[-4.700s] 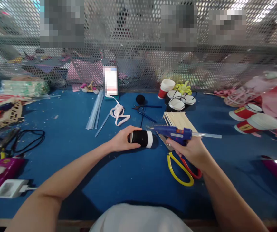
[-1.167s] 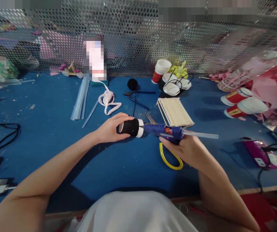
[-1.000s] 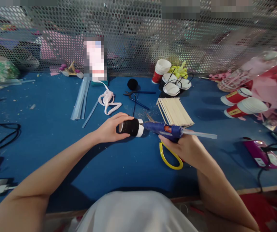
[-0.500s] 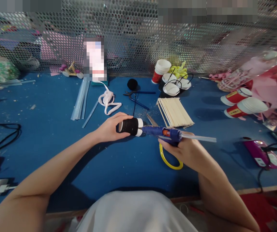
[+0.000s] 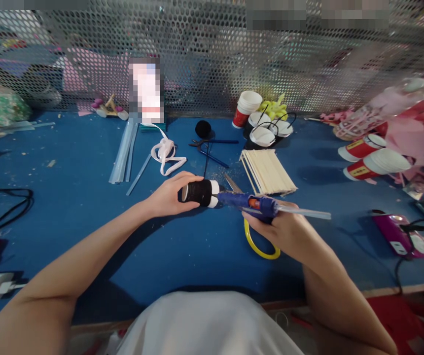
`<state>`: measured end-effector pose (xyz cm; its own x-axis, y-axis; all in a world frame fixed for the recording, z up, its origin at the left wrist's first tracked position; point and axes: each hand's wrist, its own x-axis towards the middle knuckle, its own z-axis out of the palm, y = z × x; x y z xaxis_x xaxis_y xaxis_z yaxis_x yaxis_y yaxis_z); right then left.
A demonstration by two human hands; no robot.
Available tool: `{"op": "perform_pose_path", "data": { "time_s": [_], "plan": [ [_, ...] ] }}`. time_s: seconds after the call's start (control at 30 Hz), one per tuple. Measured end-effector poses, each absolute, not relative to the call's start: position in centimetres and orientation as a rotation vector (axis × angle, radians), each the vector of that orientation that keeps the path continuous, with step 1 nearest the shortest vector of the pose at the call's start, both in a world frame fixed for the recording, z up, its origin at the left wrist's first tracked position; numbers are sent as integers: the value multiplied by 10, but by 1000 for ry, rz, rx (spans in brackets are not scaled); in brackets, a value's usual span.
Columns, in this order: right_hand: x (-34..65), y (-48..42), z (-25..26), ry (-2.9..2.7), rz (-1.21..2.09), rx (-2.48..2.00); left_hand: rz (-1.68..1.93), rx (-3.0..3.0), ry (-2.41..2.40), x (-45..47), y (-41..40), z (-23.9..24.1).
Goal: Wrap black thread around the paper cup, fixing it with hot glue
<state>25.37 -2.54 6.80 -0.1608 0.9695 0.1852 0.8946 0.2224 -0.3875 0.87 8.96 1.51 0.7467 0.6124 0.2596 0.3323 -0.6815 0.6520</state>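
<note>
My left hand [image 5: 173, 197] is wrapped round a paper cup [image 5: 199, 193] lying on its side, wound in black yarn with white paper flaps at its right end. In my right hand [image 5: 284, 227] is a blue hot glue gun [image 5: 264, 207], a clear glue stick [image 5: 310, 213] sticking out of its back. The gun's nozzle is at the white flaps; whether it touches them I cannot tell. A dark strand runs from the cup toward a black yarn ball [image 5: 202, 129]. Partly under my right hand lie scissors [image 5: 249, 236] with a yellow handle.
Blue-handled pliers [image 5: 219, 142], white ribbon [image 5: 164, 150] and clear glue sticks [image 5: 123, 153] lie beyond the cup. Wooden sticks [image 5: 269, 172] are behind the gun, near black-wrapped cups [image 5: 263, 137]. Red-and-white cups [image 5: 376, 165] lie right. Perforated metal mesh [image 5: 204, 64] closes the back.
</note>
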Motion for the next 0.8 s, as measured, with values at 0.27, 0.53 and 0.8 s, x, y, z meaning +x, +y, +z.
{"op": "perform_pose_path", "data": {
  "time_s": [0.27, 0.53, 0.8],
  "plan": [
    [253, -26, 70, -2106, 341, -1718, 640, 2350, 740, 9, 89, 16],
    [252, -26, 69, -2132, 286, -1726, 628, 2343, 759, 9, 89, 17],
    [253, -24, 69, -2047, 404, -1750, 654, 2362, 727, 9, 90, 15]
  ]
}}
